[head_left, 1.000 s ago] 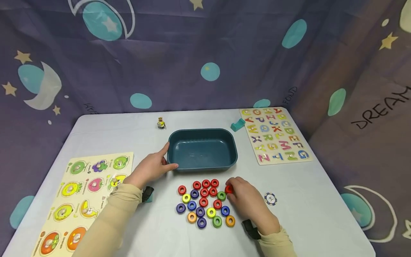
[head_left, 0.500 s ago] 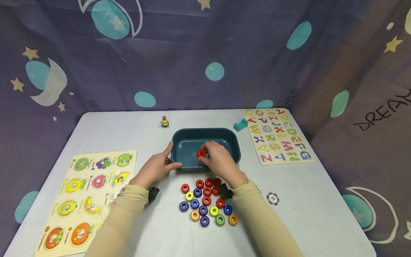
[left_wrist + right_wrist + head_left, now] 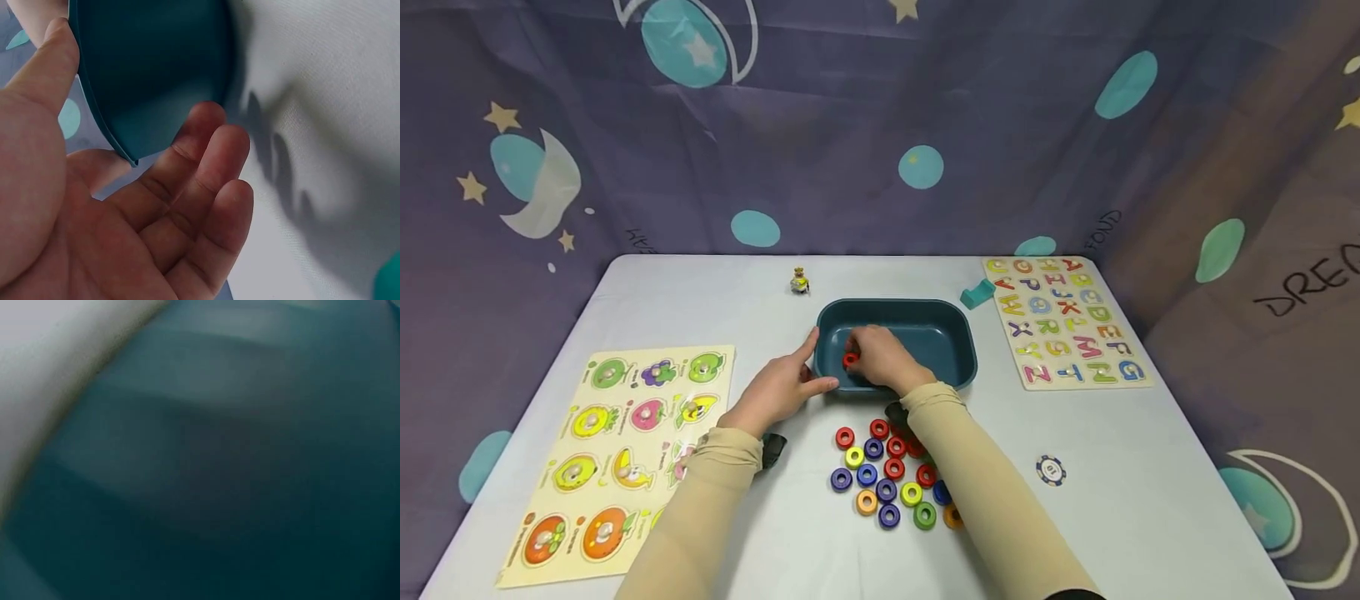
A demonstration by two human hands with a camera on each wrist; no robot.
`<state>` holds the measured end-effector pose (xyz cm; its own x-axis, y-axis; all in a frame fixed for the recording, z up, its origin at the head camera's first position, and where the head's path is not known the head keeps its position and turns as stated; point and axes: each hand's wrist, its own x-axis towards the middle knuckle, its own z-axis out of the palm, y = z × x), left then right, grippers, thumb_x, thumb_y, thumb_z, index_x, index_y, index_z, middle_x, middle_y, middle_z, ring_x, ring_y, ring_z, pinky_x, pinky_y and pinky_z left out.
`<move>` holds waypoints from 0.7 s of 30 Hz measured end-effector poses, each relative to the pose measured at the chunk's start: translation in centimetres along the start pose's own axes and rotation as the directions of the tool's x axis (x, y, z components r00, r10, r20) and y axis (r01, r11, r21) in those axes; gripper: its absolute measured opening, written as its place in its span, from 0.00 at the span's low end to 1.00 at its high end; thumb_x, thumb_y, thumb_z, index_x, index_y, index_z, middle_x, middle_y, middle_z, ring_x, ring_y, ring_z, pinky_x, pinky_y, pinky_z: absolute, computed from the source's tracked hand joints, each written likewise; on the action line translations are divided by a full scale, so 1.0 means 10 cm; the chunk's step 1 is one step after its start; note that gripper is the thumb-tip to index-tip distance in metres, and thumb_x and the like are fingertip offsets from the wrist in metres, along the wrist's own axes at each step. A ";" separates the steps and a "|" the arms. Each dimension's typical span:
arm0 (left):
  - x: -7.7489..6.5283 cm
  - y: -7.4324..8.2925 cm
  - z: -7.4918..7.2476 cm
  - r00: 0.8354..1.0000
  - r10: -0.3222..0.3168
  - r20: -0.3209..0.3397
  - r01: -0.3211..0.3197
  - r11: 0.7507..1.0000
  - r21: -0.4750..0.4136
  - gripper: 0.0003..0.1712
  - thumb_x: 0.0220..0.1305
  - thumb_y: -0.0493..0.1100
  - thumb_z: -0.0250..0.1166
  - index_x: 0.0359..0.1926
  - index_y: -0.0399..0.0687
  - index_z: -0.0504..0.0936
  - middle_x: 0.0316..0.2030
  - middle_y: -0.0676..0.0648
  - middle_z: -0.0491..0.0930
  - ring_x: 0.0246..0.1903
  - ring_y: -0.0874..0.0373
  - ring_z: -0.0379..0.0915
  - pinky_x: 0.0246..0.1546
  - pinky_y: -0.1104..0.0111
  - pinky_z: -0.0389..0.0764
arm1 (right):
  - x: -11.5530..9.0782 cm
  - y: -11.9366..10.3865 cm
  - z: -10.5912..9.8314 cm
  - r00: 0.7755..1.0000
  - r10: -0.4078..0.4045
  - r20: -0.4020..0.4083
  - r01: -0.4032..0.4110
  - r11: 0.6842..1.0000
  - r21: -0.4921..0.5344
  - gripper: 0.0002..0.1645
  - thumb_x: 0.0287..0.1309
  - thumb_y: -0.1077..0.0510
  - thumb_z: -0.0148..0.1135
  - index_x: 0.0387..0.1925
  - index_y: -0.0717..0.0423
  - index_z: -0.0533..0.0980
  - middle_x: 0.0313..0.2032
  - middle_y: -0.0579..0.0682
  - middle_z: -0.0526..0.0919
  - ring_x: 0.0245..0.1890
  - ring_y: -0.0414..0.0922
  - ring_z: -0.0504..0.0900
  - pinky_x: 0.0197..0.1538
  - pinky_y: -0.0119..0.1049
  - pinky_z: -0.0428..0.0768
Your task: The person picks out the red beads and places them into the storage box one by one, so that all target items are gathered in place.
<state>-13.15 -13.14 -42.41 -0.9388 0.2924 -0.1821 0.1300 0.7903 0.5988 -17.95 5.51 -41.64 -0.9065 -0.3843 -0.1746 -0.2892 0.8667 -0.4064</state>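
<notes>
A dark teal plastic tray point(image 3: 936, 342) stands in the middle of the table. My left hand point(image 3: 778, 387) rests at its left end, thumb and index finger spread along the rim; in the left wrist view the other fingers point(image 3: 225, 150) lie loosely bent beside the outer wall. Inside the tray, toward its left end, my right hand point(image 3: 880, 357) pinches a small red ring point(image 3: 850, 359). The right wrist view is blurred and mostly filled by the teal tray point(image 3: 219, 456). Several coloured rings, such as a yellow ring point(image 3: 853, 457), lie loose in front of the tray, partly under the right forearm.
A fruit puzzle board point(image 3: 580, 517) lies at the left, a letter puzzle board point(image 3: 1033, 379) at the back right. Beside the letter board is a small teal block point(image 3: 977, 294). A little figurine point(image 3: 799, 282) stands behind the tray, and a poker chip point(image 3: 1051, 471) lies at the right.
My right hand has carried a red ring from the right side of the ring group into the tray, then further toward its left end. The left hand stays at the rim.
</notes>
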 end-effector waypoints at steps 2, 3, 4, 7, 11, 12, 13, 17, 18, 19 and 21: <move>0.01 0.01 0.01 1.000 -0.007 0.009 0.007 1.000 0.002 0.54 0.61 0.64 0.62 0.77 0.59 0.41 0.29 0.49 0.75 0.25 0.57 0.68 0.29 0.66 0.68 | -0.07 0.01 -0.06 0.999 0.006 -0.032 -0.005 1.000 0.026 0.16 0.57 0.57 0.68 0.47 0.57 0.79 0.39 0.51 0.80 0.38 0.45 0.75 0.45 0.38 0.77; 0.01 0.02 0.00 1.000 -0.011 0.013 0.011 1.000 0.006 0.54 0.61 0.64 0.62 0.77 0.59 0.40 0.29 0.49 0.75 0.25 0.57 0.68 0.29 0.66 0.68 | -0.12 0.01 -0.11 0.999 0.010 -0.054 -0.007 0.999 0.043 0.16 0.57 0.57 0.68 0.47 0.57 0.79 0.40 0.52 0.80 0.39 0.45 0.76 0.45 0.39 0.77; 0.01 0.02 0.00 1.000 -0.015 0.016 0.015 1.000 0.011 0.54 0.61 0.64 0.62 0.77 0.59 0.40 0.30 0.49 0.76 0.26 0.57 0.68 0.30 0.66 0.68 | -0.18 0.02 -0.16 0.997 0.008 -0.080 -0.003 0.998 0.064 0.16 0.57 0.57 0.67 0.47 0.56 0.79 0.42 0.52 0.80 0.40 0.45 0.77 0.46 0.39 0.78; 0.01 0.01 -0.01 1.000 -0.017 0.016 0.016 0.999 0.030 0.55 0.60 0.64 0.62 0.77 0.58 0.40 0.31 0.49 0.76 0.27 0.57 0.69 0.31 0.66 0.68 | -0.45 0.08 -0.38 0.988 0.006 -0.157 0.014 0.992 0.123 0.14 0.58 0.57 0.66 0.46 0.55 0.79 0.44 0.53 0.81 0.41 0.44 0.78 0.46 0.39 0.78; 0.01 0.02 0.00 1.000 -0.005 -0.002 0.005 0.999 0.041 0.59 0.56 0.66 0.65 0.77 0.55 0.41 0.32 0.49 0.77 0.30 0.57 0.70 0.35 0.65 0.70 | -0.94 0.24 -0.59 0.970 0.024 -0.242 0.018 0.985 0.173 0.10 0.58 0.57 0.67 0.42 0.52 0.79 0.38 0.49 0.81 0.36 0.42 0.77 0.40 0.36 0.78; 0.01 0.03 0.00 1.000 -0.005 -0.008 0.006 0.999 0.039 0.61 0.55 0.66 0.66 0.77 0.54 0.41 0.33 0.49 0.77 0.31 0.57 0.71 0.35 0.65 0.71 | -1.06 0.29 -0.60 0.970 0.030 -0.242 0.015 0.983 0.181 0.09 0.58 0.57 0.67 0.41 0.52 0.79 0.37 0.48 0.81 0.34 0.41 0.77 0.39 0.36 0.77; 0.00 0.04 0.01 1.000 -0.006 -0.012 0.006 0.999 0.037 0.62 0.54 0.67 0.67 0.77 0.52 0.40 0.34 0.49 0.78 0.32 0.57 0.71 0.36 0.65 0.71 | -1.17 0.34 -0.59 0.972 0.032 -0.232 0.012 0.983 0.184 0.08 0.58 0.58 0.67 0.40 0.52 0.79 0.36 0.47 0.80 0.33 0.41 0.76 0.38 0.35 0.77; -0.01 0.08 0.01 1.000 -0.015 -0.022 0.016 1.000 0.023 0.63 0.53 0.66 0.67 0.77 0.49 0.39 0.35 0.48 0.79 0.33 0.57 0.73 0.37 0.64 0.73 | -1.45 0.55 -0.37 0.992 0.014 -0.125 0.006 0.987 0.158 0.08 0.56 0.61 0.67 0.40 0.54 0.80 0.33 0.43 0.80 0.31 0.37 0.75 0.36 0.31 0.76; -0.01 0.08 0.02 1.000 -0.018 -0.018 0.018 1.000 0.019 0.63 0.54 0.66 0.67 0.77 0.48 0.39 0.35 0.48 0.78 0.33 0.57 0.73 0.37 0.64 0.73 | -1.48 0.60 -0.29 0.995 0.010 -0.102 0.006 0.989 0.150 0.09 0.56 0.62 0.67 0.40 0.54 0.81 0.33 0.43 0.80 0.31 0.36 0.75 0.36 0.30 0.76; -0.02 0.09 0.02 1.000 -0.019 -0.011 0.019 1.000 0.016 0.63 0.54 0.66 0.67 0.77 0.48 0.39 0.36 0.47 0.78 0.33 0.57 0.73 0.37 0.64 0.73 | -1.50 0.63 -0.22 0.996 0.012 -0.085 0.001 0.990 0.143 0.10 0.55 0.62 0.67 0.41 0.54 0.81 0.34 0.43 0.80 0.32 0.36 0.74 0.37 0.30 0.76; -0.01 0.11 0.04 1.000 -0.014 0.003 0.014 1.000 0.011 0.63 0.54 0.65 0.67 0.77 0.49 0.38 0.36 0.47 0.79 0.34 0.56 0.73 0.38 0.63 0.74 | -1.52 0.68 -0.10 0.997 0.026 -0.076 -0.015 0.991 0.135 0.13 0.55 0.63 0.67 0.43 0.54 0.81 0.35 0.44 0.81 0.33 0.37 0.74 0.39 0.32 0.76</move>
<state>-12.75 -12.06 -42.04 -0.9395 0.2830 -0.1932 0.1203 0.8004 0.5873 -6.42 17.59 -40.88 -0.9344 -0.3366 -0.1167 -0.2310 0.8218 -0.5208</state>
